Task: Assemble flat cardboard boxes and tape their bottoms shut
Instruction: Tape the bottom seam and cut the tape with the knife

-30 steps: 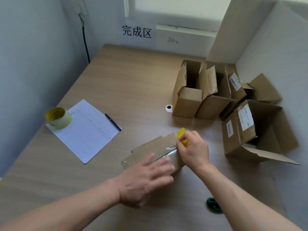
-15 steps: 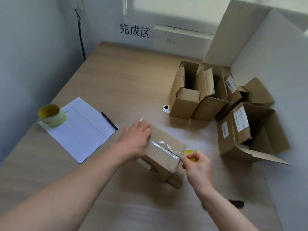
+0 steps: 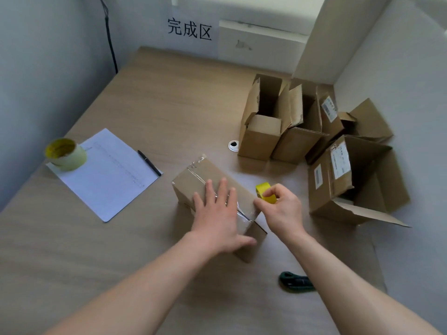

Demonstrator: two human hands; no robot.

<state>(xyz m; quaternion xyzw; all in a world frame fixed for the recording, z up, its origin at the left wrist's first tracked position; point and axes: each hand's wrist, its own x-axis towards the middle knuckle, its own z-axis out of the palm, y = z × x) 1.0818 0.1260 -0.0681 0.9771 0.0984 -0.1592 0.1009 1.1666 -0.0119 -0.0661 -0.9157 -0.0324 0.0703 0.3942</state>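
Observation:
A small cardboard box (image 3: 193,180) lies bottom-up at the middle of the wooden table (image 3: 157,102), with clear tape running along its seam. My left hand (image 3: 217,213) rests flat on the box's near end, fingers spread, pressing the tape. My right hand (image 3: 280,209) is at the box's right corner, fingers closed on a small yellow tape roll (image 3: 264,191). The tape's end at that corner is hidden by my hands.
Several assembled open boxes (image 3: 263,131) stand at the back right, a larger one (image 3: 343,180) lying on its side. A paper sheet (image 3: 108,175) with a pen (image 3: 149,162) and a second tape roll (image 3: 64,154) lies left. A dark green tool (image 3: 294,282) lies near my right forearm.
My left hand slid from the box's far end to its near end along the tape. My right hand with the yellow roll stayed at the right corner.

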